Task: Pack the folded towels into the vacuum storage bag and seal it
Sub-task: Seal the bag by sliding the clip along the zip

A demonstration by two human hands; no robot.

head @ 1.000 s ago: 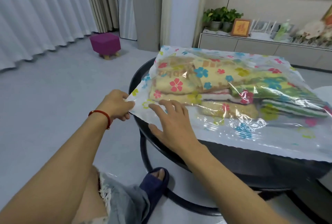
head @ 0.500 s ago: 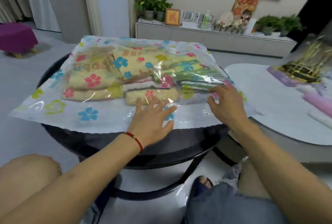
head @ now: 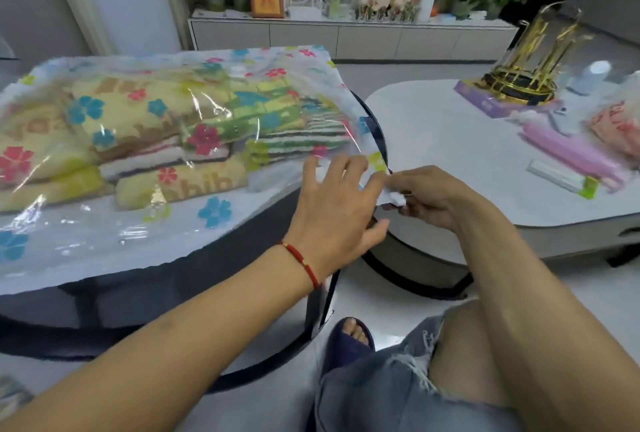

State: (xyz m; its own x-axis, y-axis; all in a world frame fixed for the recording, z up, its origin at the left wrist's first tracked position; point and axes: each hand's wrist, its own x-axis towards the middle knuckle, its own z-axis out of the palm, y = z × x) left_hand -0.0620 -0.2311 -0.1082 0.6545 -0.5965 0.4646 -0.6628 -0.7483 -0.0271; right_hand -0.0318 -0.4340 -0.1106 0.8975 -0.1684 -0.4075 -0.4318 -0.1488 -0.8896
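A clear vacuum storage bag point(head: 104, 234) printed with flowers lies flat on a round black table point(head: 145, 293). Several folded towels point(head: 145, 141), yellow and green-striped, fill it. My left hand point(head: 336, 210), with a red cord at the wrist, rests fingers spread on the bag's near right corner. My right hand point(head: 436, 196) pinches a small white slider clip point(head: 394, 197) at that corner's edge, just past the table rim.
A white table point(head: 450, 154) stands to the right with a gold-framed glass dome point(head: 533, 61), pink packages point(head: 578, 151) and a small white strip point(head: 557, 177). A low cabinet point(head: 346, 37) with plants lines the far wall. My knee and slippered foot point(head: 349, 338) are below.
Both hands slid right along the bag's near edge, from the left corner to the right corner. My right hand now pinches the white clip. The view turned right.
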